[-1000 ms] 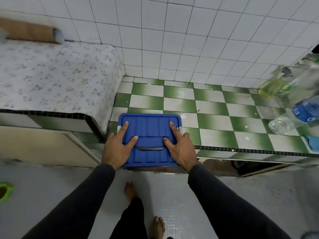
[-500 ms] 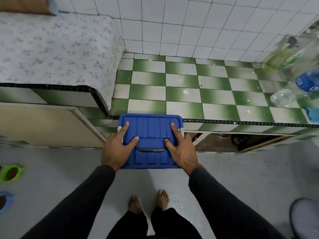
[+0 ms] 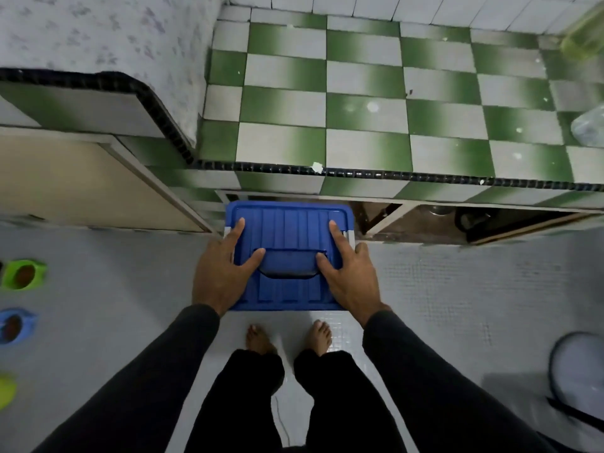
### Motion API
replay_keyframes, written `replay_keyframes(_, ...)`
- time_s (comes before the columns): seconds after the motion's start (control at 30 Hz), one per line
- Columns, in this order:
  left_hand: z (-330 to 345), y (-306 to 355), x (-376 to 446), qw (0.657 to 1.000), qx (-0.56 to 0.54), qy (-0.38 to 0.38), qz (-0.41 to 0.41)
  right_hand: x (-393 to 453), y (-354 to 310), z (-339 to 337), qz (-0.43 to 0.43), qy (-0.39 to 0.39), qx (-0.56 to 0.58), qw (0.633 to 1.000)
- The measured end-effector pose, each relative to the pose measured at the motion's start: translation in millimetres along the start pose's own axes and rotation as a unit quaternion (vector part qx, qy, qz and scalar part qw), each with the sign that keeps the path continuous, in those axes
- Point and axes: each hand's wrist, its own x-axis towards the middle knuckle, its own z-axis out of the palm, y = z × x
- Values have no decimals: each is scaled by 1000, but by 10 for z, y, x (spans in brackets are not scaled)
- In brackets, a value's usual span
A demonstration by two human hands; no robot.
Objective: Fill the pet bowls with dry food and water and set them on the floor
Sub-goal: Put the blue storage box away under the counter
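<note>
Both hands, left hand (image 3: pixel 219 278) and right hand (image 3: pixel 350 278), fingers spread, clasp blue box (image 3: pixel 287 230) sides; rigid, probably weighty; support underneath.

A blue lidded box (image 3: pixel 289 230), a green-and-white checked counter (image 3: pixel 362 103), green (image 3: pixel 23 275) and blue (image 3: pixel 14 325) bowls, black sleeves (image 3: pixel 157 371).

Light dim, cool, diffuse; source not visible. Soft shadow on the floor (image 3: pixel 457 305) around the feet; cabinet recess under the worktop (image 3: pixel 359 83) nearly black. No strong glare. Wide-angle bowing: worktop edge curves, corners stretched. Bowls (image 3: pixel 21 276) at left edge and bottles (image 3: pixel 588 129) at right smeared, soft.
</note>
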Motion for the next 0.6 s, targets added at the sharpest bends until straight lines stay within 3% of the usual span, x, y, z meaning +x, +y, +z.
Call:
replay_keyframes(0.4,1219,-828,533,1000,-10,12,-12,802,935,1129,2,0,12,1000)
replay_keyframes(0.6,2136,-1548,992,1000,-18,8,3,1368,1538,2094,-2,25,-13,1000)
